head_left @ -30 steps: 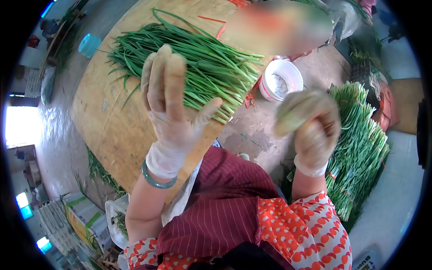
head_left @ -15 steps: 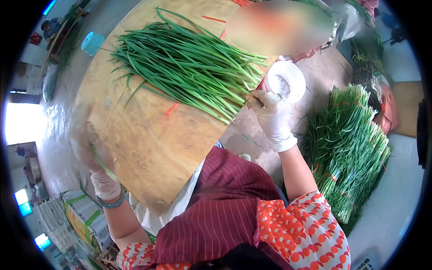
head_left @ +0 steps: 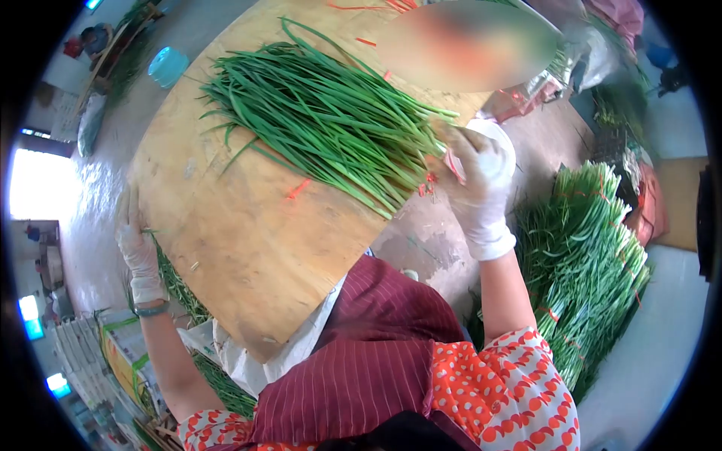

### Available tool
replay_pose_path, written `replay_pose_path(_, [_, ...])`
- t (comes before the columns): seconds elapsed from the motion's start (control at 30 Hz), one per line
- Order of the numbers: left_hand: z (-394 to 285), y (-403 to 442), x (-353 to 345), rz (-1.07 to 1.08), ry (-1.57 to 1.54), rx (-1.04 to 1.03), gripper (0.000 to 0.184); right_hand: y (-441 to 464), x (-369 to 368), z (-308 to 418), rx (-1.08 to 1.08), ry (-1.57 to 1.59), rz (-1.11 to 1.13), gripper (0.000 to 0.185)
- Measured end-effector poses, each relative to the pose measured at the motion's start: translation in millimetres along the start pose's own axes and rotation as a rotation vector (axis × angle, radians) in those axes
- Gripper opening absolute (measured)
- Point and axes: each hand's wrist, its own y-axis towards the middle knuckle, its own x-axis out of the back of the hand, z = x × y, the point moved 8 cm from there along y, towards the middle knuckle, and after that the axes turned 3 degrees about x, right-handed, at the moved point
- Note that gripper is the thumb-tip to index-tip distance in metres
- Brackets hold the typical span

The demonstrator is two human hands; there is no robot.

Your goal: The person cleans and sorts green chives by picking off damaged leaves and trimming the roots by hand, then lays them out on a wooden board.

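Observation:
A spread pile of long green stalks [head_left: 323, 120] lies on the round wooden table [head_left: 226, 248], its pale cut ends towards the right. At those ends is my gloved right hand [head_left: 477, 177], its fingers curled and partly blurred; what they grip is hidden. My gloved left hand [head_left: 137, 252] is beyond the table's left edge, fingers stretched upward, with a thin green leaf beside it. A short red tie [head_left: 298, 188] rests on the wood just below the pile.
A white bucket [head_left: 496, 139] stands behind my right hand. Tied green bundles [head_left: 579, 263] are heaped at the right. White plastic [head_left: 241, 361] hangs under the near table edge. A blue tub [head_left: 168, 66] is at the upper left. A blurred patch covers the upper right.
My left hand has moved from over the stalks to beyond the left edge. My right hand has come from the right to the cut ends. The red tie now shows below the pile.

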Motion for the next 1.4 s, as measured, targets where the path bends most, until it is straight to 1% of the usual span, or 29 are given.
replay_pose_path(0.03, [28,-14,-1,0.032,0.006,0.095,0.057,0,8,5,0.040,0.013,-0.090,0.050])
replay_pose_path(0.07, [42,-27,3,0.026,0.023,0.107,0.057,-4,8,2,0.020,0.006,-0.099,0.048])
replay_pose_path(0.13, [77,-57,-12,0.495,0.863,0.248,0.067,2,14,14,0.081,0.071,-0.145,0.047])
replay_pose_path(0.17, [80,-66,-6,0.494,0.869,0.266,0.067,7,14,23,0.097,0.082,-0.146,0.047])
replay_pose_path(0.23, [89,-88,-5,0.775,0.878,0.500,0.073,17,3,44,0.165,0.198,-0.023,0.043])
replay_pose_path(0.27, [102,-105,-8,0.768,0.873,0.501,0.073,23,1,43,0.169,0.192,-0.028,0.043])
replay_pose_path(0.33, [130,-142,-18,0.484,0.380,0.553,0.066,41,-1,35,0.244,0.029,-0.104,0.036])
replay_pose_path(0.37, [124,-147,-18,0.480,0.369,0.553,0.066,56,-5,15,0.191,-0.020,-0.172,0.028])
replay_pose_path(0.4, [111,-148,-16,0.425,0.186,0.546,0.063,74,-16,-10,0.146,-0.002,-0.165,0.019])
replay_pose_path(0.43, [98,-149,-12,0.368,0.007,0.538,0.059,90,-34,-41,-0.047,0.011,-0.002,0.015])
replay_pose_path(0.5, [77,-153,-2,0.326,-0.049,0.540,0.055,108,-72,-86,-0.003,-0.130,0.047,0.016])
replay_pose_path(0.57, [69,-168,7,0.271,-0.115,0.524,0.050,119,-115,-123,-0.075,-0.332,0.212,0.018])
replay_pose_path(0.6, [70,-179,10,0.265,-0.112,0.535,0.050,125,-124,-129,-0.063,-0.329,0.210,0.018])
replay_pose_path(0.67, [79,-207,15,0.335,-0.038,0.588,0.046,130,-148,-145,-0.139,-0.519,0.342,0.022])
replay_pose_path(0.73, [85,-227,25,0.325,-0.077,0.649,0.045,142,-149,-135,-0.046,-0.472,0.318,0.023])
replay_pose_path(0.8, [85,-243,33,0.321,-0.120,0.710,0.043,162,-176,-169,-0.102,-0.563,0.406,0.018])
replay_pose_path(0.83, [84,-243,36,0.309,-0.119,0.710,0.043,173,-173,-164,-0.136,-0.550,0.393,0.019])
replay_pose_path(0.87, [84,-243,39,0.297,-0.117,0.712,0.042,187,-164,-156,-0.168,-0.537,0.381,0.021])
replay_pose_path(0.93, [80,-239,39,0.281,-0.107,0.706,0.042,209,-142,-131,-0.027,-0.466,0.221,0.024])
replay_pose_path(1.0, [71,-235,38,0.252,-0.081,0.683,0.042,222,-152,-126,-0.057,-0.418,0.246,0.028])
replay_pose_path(1.07, [65,-230,38,0.255,-0.022,0.680,0.042,226,-150,-89,0.067,-0.315,0.246,0.030])
replay_pose_path(1.13, [53,-225,39,0.226,-0.145,0.740,0.043,206,-134,-15,0.228,-0.098,0.275,0.027])
replay_pose_path(1.2, [48,-225,43,0.233,-0.135,0.781,0.044,165,-111,64,0.396,0.097,0.275,0.020])
replay_pose_path(1.23, [47,-232,45,0.237,-0.094,0.739,0.044,138,-103,101,0.560,0.147,0.294,0.017])
replay_pose_path(1.27, [45,-242,51,0.240,-0.039,0.709,0.044,110,-96,134,0.613,0.271,0.422,0.015])
replay_pose_path(1.3, [44,-256,56,0.208,-0.034,0.759,0.043,79,-99,154,0.694,0.322,0.621,0.018])
replay_pose_path(1.33, [46,-276,56,0.251,-0.046,0.861,0.042,45,-105,172,0.789,0.369,0.822,0.022])
replay_pose_path(1.37, [48,-299,58,0.288,-0.059,0.974,0.041,12,-120,182,0.804,0.383,1.040,0.022])
replay_pose_path(1.4, [41,-306,69,0.209,-0.025,0.910,0.037,-26,-137,187,0.824,0.379,1.261,0.022])
